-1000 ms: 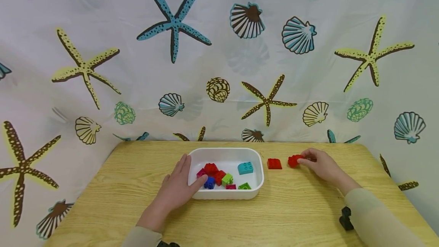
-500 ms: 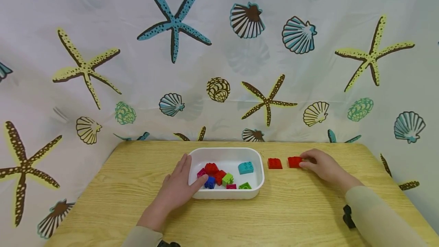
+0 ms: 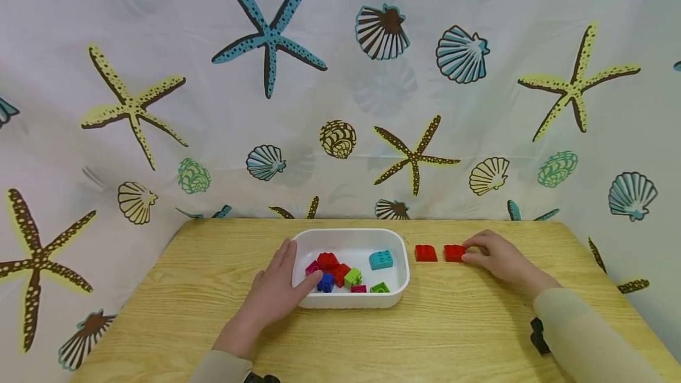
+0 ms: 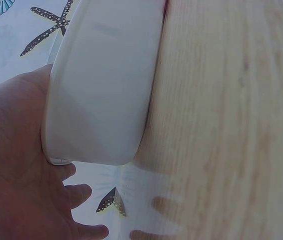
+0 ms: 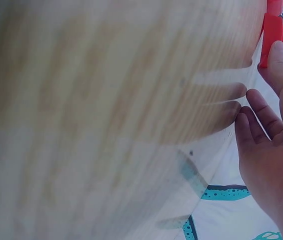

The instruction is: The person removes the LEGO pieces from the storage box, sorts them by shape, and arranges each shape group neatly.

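Observation:
In the head view my right hand [image 3: 502,257] pinches a red toy building brick [image 3: 454,253] at its right end, between thumb and fingers. The brick sits low at the tabletop; the right wrist view shows the thumb against this red brick [image 5: 272,37]. Just left of it lies a second red brick [image 3: 425,253]. My left hand [image 3: 273,288] rests at the left end of a white plastic bin [image 3: 351,301], fingers straight along the outside and thumb over the rim. In the left wrist view the palm [image 4: 16,145] lies against the bin's wall [image 4: 101,100].
Inside the bin are several bricks: a turquoise one [image 3: 380,260] at the right, a blue one [image 3: 326,283], a lime one [image 3: 353,278], and red and pink ones. The wooden table [image 3: 340,341] ends at a patterned curtain [image 3: 340,75] behind.
The red brick in my right hand has gone from turned and tilted to flat, then slid slightly left toward the other red brick. My left hand and the bin stay put.

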A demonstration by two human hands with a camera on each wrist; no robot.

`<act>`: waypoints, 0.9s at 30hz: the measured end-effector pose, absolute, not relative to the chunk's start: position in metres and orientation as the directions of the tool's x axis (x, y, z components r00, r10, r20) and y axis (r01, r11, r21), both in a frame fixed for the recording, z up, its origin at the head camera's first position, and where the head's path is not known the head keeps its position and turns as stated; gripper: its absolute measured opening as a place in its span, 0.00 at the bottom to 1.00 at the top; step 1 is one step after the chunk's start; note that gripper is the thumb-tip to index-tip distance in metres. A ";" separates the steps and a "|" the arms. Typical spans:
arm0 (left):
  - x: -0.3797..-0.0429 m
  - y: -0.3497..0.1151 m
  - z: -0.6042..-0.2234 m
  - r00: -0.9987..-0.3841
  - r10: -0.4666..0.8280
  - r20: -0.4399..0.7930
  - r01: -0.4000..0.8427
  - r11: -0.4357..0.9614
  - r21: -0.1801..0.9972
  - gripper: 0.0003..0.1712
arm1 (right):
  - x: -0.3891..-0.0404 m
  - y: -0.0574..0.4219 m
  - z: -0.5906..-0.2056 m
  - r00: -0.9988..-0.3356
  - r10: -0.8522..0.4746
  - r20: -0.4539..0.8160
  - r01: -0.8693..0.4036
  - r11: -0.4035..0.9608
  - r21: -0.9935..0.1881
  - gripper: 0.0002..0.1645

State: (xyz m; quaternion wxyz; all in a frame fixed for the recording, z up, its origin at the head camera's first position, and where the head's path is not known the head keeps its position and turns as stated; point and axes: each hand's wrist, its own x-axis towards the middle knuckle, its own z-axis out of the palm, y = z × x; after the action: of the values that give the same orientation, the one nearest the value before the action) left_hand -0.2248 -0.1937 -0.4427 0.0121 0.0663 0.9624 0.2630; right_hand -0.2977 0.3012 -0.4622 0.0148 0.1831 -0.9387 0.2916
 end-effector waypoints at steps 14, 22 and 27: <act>-0.225 -0.195 -0.443 -0.990 0.137 0.016 0.126 0.853 0.507 0.63 | -0.300 0.300 -0.467 -0.938 -0.330 0.106 -0.332 0.768 -0.548 0.20; -0.226 -0.194 -0.443 -0.991 0.133 0.014 0.122 0.853 0.507 0.63 | -0.300 0.299 -0.466 -0.940 -0.329 0.094 -0.325 0.774 -0.543 0.24; -0.226 -0.194 -0.443 -0.991 0.134 0.016 0.123 0.853 0.506 0.64 | -0.298 0.293 -0.458 -0.935 -0.339 0.107 -0.342 0.772 -0.536 0.31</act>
State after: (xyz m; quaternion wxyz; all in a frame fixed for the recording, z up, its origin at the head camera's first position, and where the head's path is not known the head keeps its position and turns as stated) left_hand -0.2259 -0.1941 -0.4428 0.0098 0.0668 0.9626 0.2623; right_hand -0.2981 0.2931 -0.4584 0.0023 0.1808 -0.9413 0.2849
